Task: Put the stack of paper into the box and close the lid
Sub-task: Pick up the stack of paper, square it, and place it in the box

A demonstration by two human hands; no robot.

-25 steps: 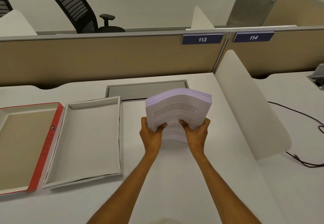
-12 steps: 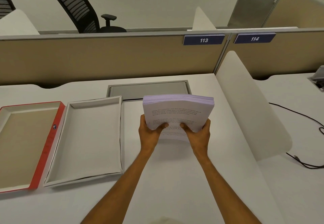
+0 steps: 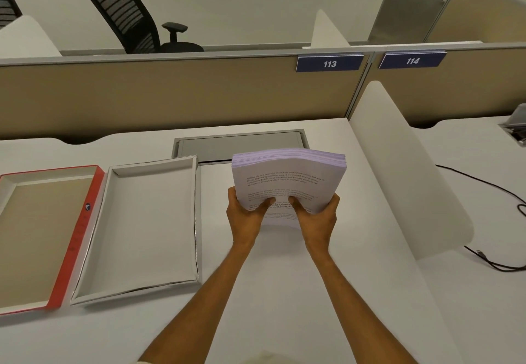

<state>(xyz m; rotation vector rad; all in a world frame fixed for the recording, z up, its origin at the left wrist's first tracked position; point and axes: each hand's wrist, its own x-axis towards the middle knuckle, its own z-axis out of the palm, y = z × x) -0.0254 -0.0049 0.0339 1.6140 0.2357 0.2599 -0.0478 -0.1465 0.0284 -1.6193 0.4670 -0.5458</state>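
Observation:
A thick stack of paper (image 3: 287,175) with printed text on its top sheet is held above the white desk, its far end raised and bowed. My left hand (image 3: 246,215) grips its near left corner and my right hand (image 3: 318,218) its near right corner, thumbs on top. To the left lies the white open box (image 3: 196,221) with nothing in it. Further left lies its red-edged lid (image 3: 82,235), inside up.
A grey cable hatch (image 3: 239,144) is set into the desk behind the paper. A curved white divider (image 3: 404,170) stands close on the right, with black cables (image 3: 489,261) beyond it. A beige partition (image 3: 170,93) closes the back.
The stack has tipped from tilted right to nearly level, then its right side has sagged a little. Both hands have kept their grip and stayed in about the same place.

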